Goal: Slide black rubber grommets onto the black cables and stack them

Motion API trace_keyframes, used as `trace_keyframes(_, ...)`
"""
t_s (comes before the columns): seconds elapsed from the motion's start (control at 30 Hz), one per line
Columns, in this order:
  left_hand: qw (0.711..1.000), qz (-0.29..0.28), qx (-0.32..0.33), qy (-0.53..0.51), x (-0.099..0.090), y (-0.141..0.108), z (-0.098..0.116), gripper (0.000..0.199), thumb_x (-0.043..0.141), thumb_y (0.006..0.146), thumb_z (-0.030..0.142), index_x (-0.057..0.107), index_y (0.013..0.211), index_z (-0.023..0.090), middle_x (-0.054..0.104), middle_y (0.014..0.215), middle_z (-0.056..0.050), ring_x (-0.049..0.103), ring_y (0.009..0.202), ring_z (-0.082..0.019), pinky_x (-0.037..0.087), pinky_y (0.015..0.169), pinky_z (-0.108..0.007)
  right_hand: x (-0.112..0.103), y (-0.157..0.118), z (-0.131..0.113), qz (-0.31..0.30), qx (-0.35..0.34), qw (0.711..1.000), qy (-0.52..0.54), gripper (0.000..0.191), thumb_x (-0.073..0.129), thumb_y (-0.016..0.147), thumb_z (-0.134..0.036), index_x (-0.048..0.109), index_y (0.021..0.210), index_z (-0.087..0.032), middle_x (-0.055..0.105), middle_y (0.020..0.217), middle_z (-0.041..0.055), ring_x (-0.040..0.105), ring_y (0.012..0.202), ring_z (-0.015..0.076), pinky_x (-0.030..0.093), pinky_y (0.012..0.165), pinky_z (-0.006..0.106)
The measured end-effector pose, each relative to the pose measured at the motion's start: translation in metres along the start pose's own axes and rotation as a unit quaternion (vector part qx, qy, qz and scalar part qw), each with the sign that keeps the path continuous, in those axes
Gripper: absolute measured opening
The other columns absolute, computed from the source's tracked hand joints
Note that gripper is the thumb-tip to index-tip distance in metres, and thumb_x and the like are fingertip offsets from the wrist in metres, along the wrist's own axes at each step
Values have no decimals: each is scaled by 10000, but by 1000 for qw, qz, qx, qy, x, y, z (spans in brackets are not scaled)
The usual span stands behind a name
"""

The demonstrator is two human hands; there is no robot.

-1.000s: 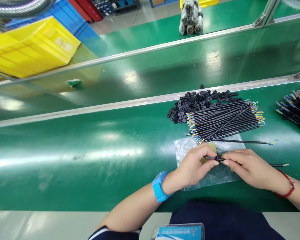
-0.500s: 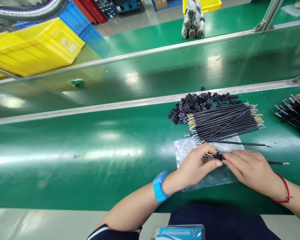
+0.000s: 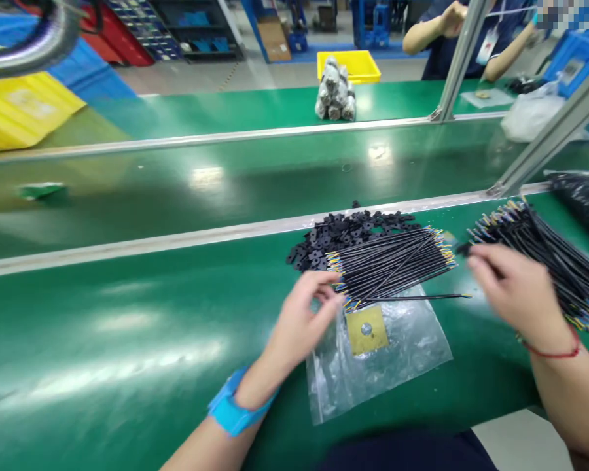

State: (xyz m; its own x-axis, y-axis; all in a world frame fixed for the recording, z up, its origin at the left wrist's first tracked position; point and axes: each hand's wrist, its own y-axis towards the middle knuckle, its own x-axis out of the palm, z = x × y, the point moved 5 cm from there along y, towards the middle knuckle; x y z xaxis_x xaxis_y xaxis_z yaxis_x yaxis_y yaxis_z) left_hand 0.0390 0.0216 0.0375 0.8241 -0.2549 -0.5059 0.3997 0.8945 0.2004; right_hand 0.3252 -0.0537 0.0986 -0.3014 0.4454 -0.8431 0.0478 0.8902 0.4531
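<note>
My left hand [image 3: 304, 317] is at the left ends of a flat pile of black cables [image 3: 392, 268], fingers curved and thumb apart, with nothing visible in its grasp. Between the thumb and fingers of my right hand [image 3: 517, 288] is a small black piece [image 3: 464, 250], blurred, just right of that pile. Blue, yellow and brown wire tips show at the cable ends. Behind the pile lies a heap of small black flat parts [image 3: 324, 239]. In front, a clear plastic bag [image 3: 407, 353] lies flat with a yellow square [image 3: 367, 330] that has a round hole.
A second bundle of black cables [image 3: 559, 255] lies at the right, near a dark bag [image 3: 584, 199]. A metal rail [image 3: 226, 235] and slanted posts stand beyond. Farther back are wrapped bundles [image 3: 334, 91], a yellow bin [image 3: 366, 65] and another person [image 3: 461, 39].
My hands have moved apart, the left to the left, the right away to the right with the black piece. The view has shifted, showing the yellow square and another person.
</note>
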Motion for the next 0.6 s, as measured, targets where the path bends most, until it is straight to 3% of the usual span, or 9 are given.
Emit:
trace_keyframes(0.07,992,99,-26,78,-25,10,-20,204,542,809,295,579,974,181,548,872,-34,548,740,-148,483,687,-296,-29,9,46,96,103,981,-135,259,450,889,-340,629,1012,-198,679,1005,95,623,921,234,470,805,359)
trace_keyframes(0.1,986,125,-38,108,-33,14,-29,205,543,799,312,587,950,179,543,885,-40,545,747,-157,485,694,-309,-35,13,69,83,154,967,-183,306,404,905,-347,617,1066,-197,656,1074,119,593,1000,258,450,836,381)
trace_keyframes(0.17,976,147,-59,148,-44,19,-45,218,543,781,329,598,930,180,537,905,-51,543,782,-178,488,724,-335,-39,18,109,65,221,944,-235,313,405,888,-333,637,1023,-172,656,1032,143,592,967,275,444,791,394)
trace_keyframes(0.23,973,144,-72,163,-46,21,-56,230,542,770,333,606,928,179,533,923,-62,541,811,-194,490,741,-351,-33,22,134,40,233,942,-238,282,449,854,-326,655,963,-169,659,978,140,598,895,256,441,750,378)
trace_keyframes(0.3,973,137,-79,165,-44,21,-63,235,544,767,328,612,934,177,530,940,-69,539,827,-201,492,746,-357,-26,24,142,33,229,945,-233,272,481,827,-323,659,944,-154,651,952,150,586,885,256,435,754,382)
trace_keyframes(0.37,974,133,-80,167,-41,21,-67,224,545,772,311,616,937,177,529,945,-70,538,840,-205,490,759,-363,-23,23,135,49,228,945,-231,295,472,828,-319,646,977,-132,634,960,168,570,916,269,431,786,399)
trace_keyframes(0.43,973,128,-75,175,-38,21,-68,192,542,779,276,616,926,176,532,930,-68,535,858,-211,483,783,-373,-14,20,110,47,198,960,-192,282,455,849,-327,624,1000,-158,629,962,145,578,881,248,444,786,384)
trace_keyframes(0.53,972,111,-70,193,-36,21,-69,141,539,784,199,605,905,175,544,907,-64,522,897,-217,464,820,-384,19,12,42,-72,5,997,-29,186,470,878,-336,593,959,-223,635,926,69,589,817,194,467,763,334)
trace_keyframes(0.6,973,103,-68,197,-35,21,-69,126,526,790,155,596,893,177,548,901,-57,517,910,-213,457,835,-381,45,-3,-12,-173,-160,971,51,153,465,897,-291,585,954,-214,630,927,53,583,856,187,460,786,328)
